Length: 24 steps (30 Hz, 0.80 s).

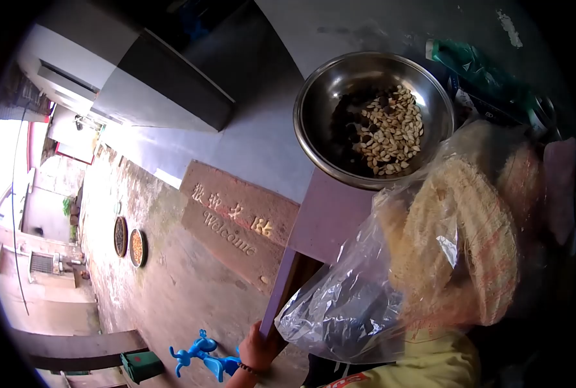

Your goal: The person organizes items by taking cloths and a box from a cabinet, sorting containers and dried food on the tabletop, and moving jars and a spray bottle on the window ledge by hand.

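My left hand (257, 350), with a beaded bracelet at the wrist, is closed around the edge of a purple table (332, 216). My right hand does not show. Beside the left hand lies a clear plastic bag (347, 315) holding tan, fibrous pieces that look like dried loofahs (472, 242). A shiny metal bowl (314, 139) stands beyond the bag, and the bag's upper edge reaches its rim. Pale seeds (394, 132) fill part of the bowl, with dark round bits at one side.
A green plastic packet (475, 61) lies beside the bowl. On the floor are a brown welcome mat (236, 220), a blue toy (204, 349) and two round trays of drying food, one dark (120, 237) and one orange (137, 248). A green bin (141, 366) stands farther off.
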Tool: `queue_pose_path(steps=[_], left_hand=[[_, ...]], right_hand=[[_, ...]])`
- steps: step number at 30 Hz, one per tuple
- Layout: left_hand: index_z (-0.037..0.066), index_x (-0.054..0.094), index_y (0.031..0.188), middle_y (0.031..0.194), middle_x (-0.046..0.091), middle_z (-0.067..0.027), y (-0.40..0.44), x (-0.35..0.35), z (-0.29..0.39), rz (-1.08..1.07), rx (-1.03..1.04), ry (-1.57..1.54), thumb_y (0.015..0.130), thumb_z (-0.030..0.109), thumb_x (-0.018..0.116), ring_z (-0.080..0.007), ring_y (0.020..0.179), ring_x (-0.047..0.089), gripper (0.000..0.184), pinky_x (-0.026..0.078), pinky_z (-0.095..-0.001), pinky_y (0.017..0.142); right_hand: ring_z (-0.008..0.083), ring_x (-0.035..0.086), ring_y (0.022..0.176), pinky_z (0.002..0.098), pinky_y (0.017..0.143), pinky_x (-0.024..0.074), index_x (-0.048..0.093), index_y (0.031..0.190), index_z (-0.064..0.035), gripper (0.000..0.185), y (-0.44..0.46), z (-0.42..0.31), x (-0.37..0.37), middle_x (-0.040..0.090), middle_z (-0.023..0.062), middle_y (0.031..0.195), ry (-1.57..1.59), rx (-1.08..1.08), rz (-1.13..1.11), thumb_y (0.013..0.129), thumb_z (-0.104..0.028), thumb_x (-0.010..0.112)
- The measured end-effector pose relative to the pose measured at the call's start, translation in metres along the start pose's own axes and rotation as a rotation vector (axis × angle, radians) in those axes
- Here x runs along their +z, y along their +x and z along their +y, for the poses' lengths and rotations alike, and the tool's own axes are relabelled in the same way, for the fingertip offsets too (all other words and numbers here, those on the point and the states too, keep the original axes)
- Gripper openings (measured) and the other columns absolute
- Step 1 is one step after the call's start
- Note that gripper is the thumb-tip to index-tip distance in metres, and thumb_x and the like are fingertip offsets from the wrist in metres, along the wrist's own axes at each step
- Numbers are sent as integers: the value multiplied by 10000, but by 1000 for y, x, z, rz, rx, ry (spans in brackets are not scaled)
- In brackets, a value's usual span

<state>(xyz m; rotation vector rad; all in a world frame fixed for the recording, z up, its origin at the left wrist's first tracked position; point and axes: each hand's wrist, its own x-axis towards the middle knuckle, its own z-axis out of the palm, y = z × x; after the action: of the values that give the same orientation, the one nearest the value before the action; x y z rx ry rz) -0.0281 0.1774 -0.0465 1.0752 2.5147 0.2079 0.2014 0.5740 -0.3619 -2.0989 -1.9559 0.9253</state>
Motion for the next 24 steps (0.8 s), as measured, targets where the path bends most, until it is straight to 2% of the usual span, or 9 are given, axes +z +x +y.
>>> queue_pose_path(steps=[3, 9, 14, 18, 19, 21, 22, 24], left_hand=[[119, 462, 1027, 790, 594, -189, -6, 17, -31, -20, 47, 66, 661, 355, 660, -373, 742, 570, 479, 456, -424, 609], [109, 466, 1017, 822, 591, -195, -4, 15, -27, -50, 39, 71, 704, 398, 598, -381, 782, 559, 446, 446, -440, 637], [75, 474, 993, 834, 586, -193, 2, -25, 28, -31, -93, -97, 723, 371, 567, -384, 797, 547, 411, 437, -442, 646], [69, 468, 995, 840, 582, -201, 3, -27, 23, -52, -14, -95, 713, 346, 574, -390, 807, 542, 410, 434, -447, 650], [63, 461, 986, 836, 579, -206, 6, -22, 15, -43, -12, -106, 705, 336, 580, -395, 800, 539, 410, 430, -453, 646], [57, 454, 977, 832, 577, -212, 10, -14, 2, -52, 16, -127, 697, 325, 585, -401, 794, 537, 410, 426, -459, 643], [50, 444, 967, 827, 574, -215, 11, -13, 0, -27, 89, -154, 693, 317, 587, -404, 788, 535, 408, 423, -463, 636], [36, 430, 948, 814, 569, -222, 15, -14, -3, -22, 176, -200, 686, 298, 588, -411, 777, 532, 403, 418, -467, 625]], right_hand=[[300, 451, 1034, 365, 871, 363, 407, 1170, -40, 533, -8, -17, 17, 453, 165, 1157, -37, -71, -47, 705, -219, 597], [318, 448, 1039, 375, 877, 360, 402, 1173, -38, 546, -66, -63, 21, 444, 181, 1168, -12, -281, -151, 710, -247, 602], [333, 446, 1042, 384, 881, 358, 397, 1176, -37, 557, -163, -71, -13, 436, 194, 1177, 61, -357, -189, 715, -270, 607], [345, 445, 1045, 390, 885, 356, 393, 1178, -35, 567, -260, -53, -45, 430, 205, 1185, 133, -304, -176, 719, -289, 610], [403, 409, 1057, 420, 879, 360, 387, 1169, -35, 564, -282, -44, -49, 340, 242, 1242, 158, -325, -77, 704, -250, 621], [340, 478, 887, 409, 768, 393, 472, 991, -27, 407, -330, -32, -54, 466, 197, 976, 158, -360, 97, 649, -160, 649], [340, 478, 887, 409, 768, 393, 472, 991, -27, 407, -350, -30, -62, 466, 197, 976, 145, -340, 114, 649, -160, 649], [401, 382, 1079, 412, 899, 348, 420, 1129, -47, 548, -389, -28, -78, 315, 263, 1236, 188, -101, -234, 658, -203, 653]])
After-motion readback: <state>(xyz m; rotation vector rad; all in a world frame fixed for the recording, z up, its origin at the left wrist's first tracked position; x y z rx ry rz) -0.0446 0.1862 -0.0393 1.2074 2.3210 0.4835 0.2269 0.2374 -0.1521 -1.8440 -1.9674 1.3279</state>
